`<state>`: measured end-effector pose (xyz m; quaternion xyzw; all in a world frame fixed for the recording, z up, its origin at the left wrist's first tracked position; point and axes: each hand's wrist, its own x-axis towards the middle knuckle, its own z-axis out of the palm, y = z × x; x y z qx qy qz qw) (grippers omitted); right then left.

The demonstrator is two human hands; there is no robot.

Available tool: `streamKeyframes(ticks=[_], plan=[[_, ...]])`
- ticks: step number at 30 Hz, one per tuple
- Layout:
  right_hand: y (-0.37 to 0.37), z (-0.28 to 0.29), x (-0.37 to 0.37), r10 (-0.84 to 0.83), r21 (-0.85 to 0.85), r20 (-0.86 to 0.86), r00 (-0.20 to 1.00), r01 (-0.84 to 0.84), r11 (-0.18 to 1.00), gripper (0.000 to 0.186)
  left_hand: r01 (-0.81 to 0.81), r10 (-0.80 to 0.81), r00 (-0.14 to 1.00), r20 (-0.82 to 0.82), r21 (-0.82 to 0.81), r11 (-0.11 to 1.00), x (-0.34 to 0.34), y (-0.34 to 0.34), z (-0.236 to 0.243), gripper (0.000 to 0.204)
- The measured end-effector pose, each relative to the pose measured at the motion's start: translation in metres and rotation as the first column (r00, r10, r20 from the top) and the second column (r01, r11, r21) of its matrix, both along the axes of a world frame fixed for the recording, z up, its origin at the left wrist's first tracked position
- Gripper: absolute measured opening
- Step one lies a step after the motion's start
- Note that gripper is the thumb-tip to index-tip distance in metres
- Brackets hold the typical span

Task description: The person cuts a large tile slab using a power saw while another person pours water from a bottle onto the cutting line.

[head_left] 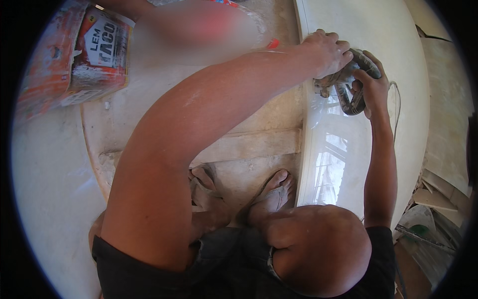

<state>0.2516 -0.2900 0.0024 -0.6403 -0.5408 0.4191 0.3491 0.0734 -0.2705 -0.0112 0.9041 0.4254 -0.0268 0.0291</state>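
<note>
At the upper right, a dusty dark power tool (pixel 344 75) with a thick black looped handle rests at the left edge of a long, glossy cream tile panel (pixel 348 174). My left hand (pixel 327 54) reaches across and curls its fingers over the tool's body. My right hand (pixel 371 87) grips the black loop from the right, thumb and fingers bent round it. My hands hide much of the tool, so its exact kind and working end cannot be made out. A thin cord (pixel 397 107) lies on the panel beside my right wrist.
A torn orange-red bag (pixel 74 60) with a white label stands at the upper left. Another person's arm (pixel 124 7) enters at the top, near a blurred patch. My sandalled feet (pixel 279 192) are on a dusty floor by a low ledge (pixel 254 148). Broken boards (pixel 438 199) lie at right.
</note>
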Motion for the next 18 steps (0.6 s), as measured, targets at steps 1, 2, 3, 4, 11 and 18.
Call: streamKeyframes(ticks=[1,2,3,4,11,18], plan=[[0.0,0.0,0.001,0.0,0.0,0.007,1.0,0.0,1.0,0.057,-0.001,0.001,1.0,-0.006,-0.002,1.0,0.001,0.0,0.0,0.077],[0.0,-0.001,0.001,-0.001,0.0,0.015,1.0,0.001,1.0,0.057,-0.002,0.002,1.0,-0.013,-0.004,1.0,0.002,0.0,0.0,0.077],[-0.001,-0.001,0.002,-0.001,0.001,0.022,1.0,0.001,1.0,0.057,-0.004,0.003,1.0,-0.019,-0.007,1.0,0.002,0.0,0.0,0.078],[-0.001,-0.002,0.003,-0.001,0.004,0.027,1.0,0.001,1.0,0.057,-0.002,0.002,1.0,-0.018,0.001,1.0,0.003,-0.001,0.0,0.078],[-0.005,0.0,0.003,-0.006,-0.004,0.027,1.0,0.006,1.0,0.056,0.007,-0.006,0.999,-0.036,0.03,1.0,0.004,-0.004,-0.002,0.079],[-0.011,0.001,0.003,-0.019,-0.021,0.017,1.0,0.02,1.0,0.056,0.027,-0.026,0.999,-0.045,0.012,1.0,0.005,-0.007,0.001,0.073]])
